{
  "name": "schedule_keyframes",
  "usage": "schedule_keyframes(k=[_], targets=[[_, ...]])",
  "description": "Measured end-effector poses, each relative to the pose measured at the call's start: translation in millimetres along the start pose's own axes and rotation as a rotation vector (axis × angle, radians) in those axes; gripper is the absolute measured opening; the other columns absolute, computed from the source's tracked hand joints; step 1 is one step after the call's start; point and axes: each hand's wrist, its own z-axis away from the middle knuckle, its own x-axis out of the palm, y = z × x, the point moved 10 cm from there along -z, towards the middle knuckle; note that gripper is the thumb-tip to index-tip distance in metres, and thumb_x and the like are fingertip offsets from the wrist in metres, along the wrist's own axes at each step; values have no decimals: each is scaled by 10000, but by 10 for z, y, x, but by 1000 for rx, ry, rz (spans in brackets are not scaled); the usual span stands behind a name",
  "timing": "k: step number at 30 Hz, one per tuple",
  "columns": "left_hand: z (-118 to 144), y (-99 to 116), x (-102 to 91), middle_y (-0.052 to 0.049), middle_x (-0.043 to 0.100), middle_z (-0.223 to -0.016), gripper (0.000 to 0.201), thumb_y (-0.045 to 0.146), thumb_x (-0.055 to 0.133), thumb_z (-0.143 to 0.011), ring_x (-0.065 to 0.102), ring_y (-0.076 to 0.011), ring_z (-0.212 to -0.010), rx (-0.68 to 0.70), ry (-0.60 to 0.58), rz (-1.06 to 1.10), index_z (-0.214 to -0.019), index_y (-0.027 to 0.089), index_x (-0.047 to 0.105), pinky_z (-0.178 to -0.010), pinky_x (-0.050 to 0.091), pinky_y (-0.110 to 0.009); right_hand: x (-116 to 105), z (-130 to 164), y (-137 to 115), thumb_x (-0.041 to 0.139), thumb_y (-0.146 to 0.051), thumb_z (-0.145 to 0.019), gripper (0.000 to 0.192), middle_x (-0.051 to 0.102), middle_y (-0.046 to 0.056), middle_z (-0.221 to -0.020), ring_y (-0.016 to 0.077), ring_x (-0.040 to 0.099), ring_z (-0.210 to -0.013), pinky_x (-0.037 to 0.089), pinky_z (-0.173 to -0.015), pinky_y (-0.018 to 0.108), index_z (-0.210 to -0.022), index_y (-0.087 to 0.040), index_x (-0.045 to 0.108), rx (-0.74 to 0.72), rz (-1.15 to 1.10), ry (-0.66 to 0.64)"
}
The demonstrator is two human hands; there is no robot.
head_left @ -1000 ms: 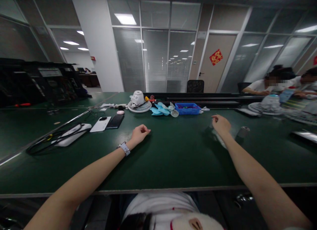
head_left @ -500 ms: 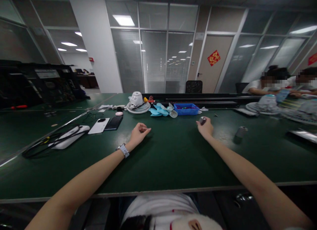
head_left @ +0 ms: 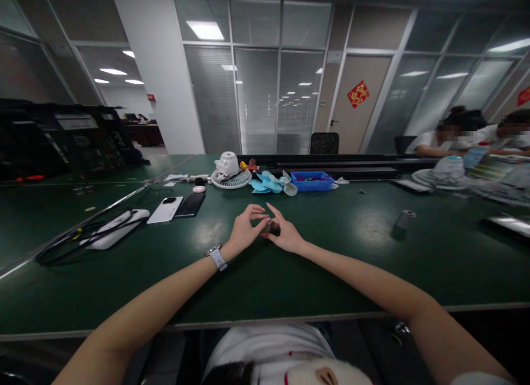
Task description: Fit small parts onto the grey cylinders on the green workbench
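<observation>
Both hands meet over the middle of the green bench (head_left: 290, 274), and between them sits a small dark part (head_left: 271, 228) — the one thing they share. The right hand (head_left: 285, 236) comes in from the right with its fingers curled about the part from that side and below, so it grips the piece; the left hand (head_left: 245, 227), a watch (head_left: 217, 257) on its wrist, closes thumb and forefinger in a pinch at the part's left end, the other fingers lifted and spread. The part thus lies straight between the two hands, touching both, just above the bench surface or resting on it — which of the two cannot be told. Its long axis seems to run left to right, from one pinch to the other, but the piece is small, dark and mostly covered by fingers, so its shape and make stay unclear. Neither hand is nearer than the other; each has an end. Well apart to the right stands a small grey cylinder (head_left: 404, 219), alone on the bench. Farther back lie a white fan housing (head_left: 229, 169), light-blue fan blades (head_left: 267, 184) and a blue tray (head_left: 312, 182), and to the left two phones (head_left: 178, 206) and a white device with a black cable (head_left: 111, 227). At the far right other people sit at their own work, partly cut off by the frame edge.
</observation>
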Motion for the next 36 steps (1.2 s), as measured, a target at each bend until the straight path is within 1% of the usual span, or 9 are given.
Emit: schedule_keyframes(k=[5,12,16,23,26,29,31,33,36], targets=[[-40,2,-33,-21,742,-887,248,295,687,-803,725,-217,-909,-36,22,-66,-967,231,513,-833,538,-349,10,4,-2,716,-333,-817,970,691,35,-1060,226,676,-927,509,-889,425,-1578,-322,116,7,11,-15],[-101,4,-130,-29,737,-902,248,286,655,-815,711,-224,-930,-43,109,-128,-946,238,450,-832,507,-343,9,12,-7,720,-392,-811,979,688,30,-1038,230,677,-893,512,-874,420,-1579,-327,116,8,43,-17],[-110,-123,-249,-28,744,-868,310,316,684,-797,719,-218,-916,-53,165,-74,-953,238,428,-819,502,-326,11,12,9,718,-395,-813,979,680,42,-1067,228,678,-890,510,-878,425,-1580,-332,113,4,43,-19],[26,-568,4,-12,769,-797,316,271,734,-735,737,-224,-833,-193,-173,-13,-920,235,480,-803,519,-352,-106,41,9,723,-383,-804,958,679,47,-1066,217,675,-899,514,-890,427,-1574,-319,156,-14,37,55],[66,-620,69,-24,773,-840,376,322,757,-729,732,-225,-895,-217,-227,29,-1002,231,515,-843,523,-367,-487,43,138,704,-379,-813,913,683,48,-1065,214,675,-902,516,-895,418,-1565,-308,192,8,77,167],[34,-629,42,-68,758,-1025,456,390,776,-715,708,-223,-975,-194,-199,50,-1083,228,562,-851,523,-362,-1149,81,522,704,-393,-799,890,686,65,-1095,234,679,-917,513,-900,422,-1551,-288,240,135,204,335],[-17,-686,-35,-98,730,-1104,454,437,745,-744,696,-218,-979,-191,-133,76,-1104,212,583,-825,527,-354,-1664,184,888,700,-386,-794,869,683,91,-1115,260,679,-926,507,-897,431,-1540,-262,272,295,342,463],[-68,-813,-154,-106,730,-1047,424,482,699,-775,693,-209,-932,-221,-37,114,-1062,187,600,-792,530,-344,-2123,357,1264,686,-351,-799,846,678,123,-1127,291,670,-967,490,-906,444,-1535,-234,284,486,473,565],[-109,-1070,-365,-83,722,-918,421,538,680,-762,685,-185,-804,-314,112,159,-951,170,606,-739,534,-328,-2552,636,1699,655,-274,-802,834,641,163,-1204,317,632,-1073,462,-933,453,-1538,-215,267,712,569,644]])
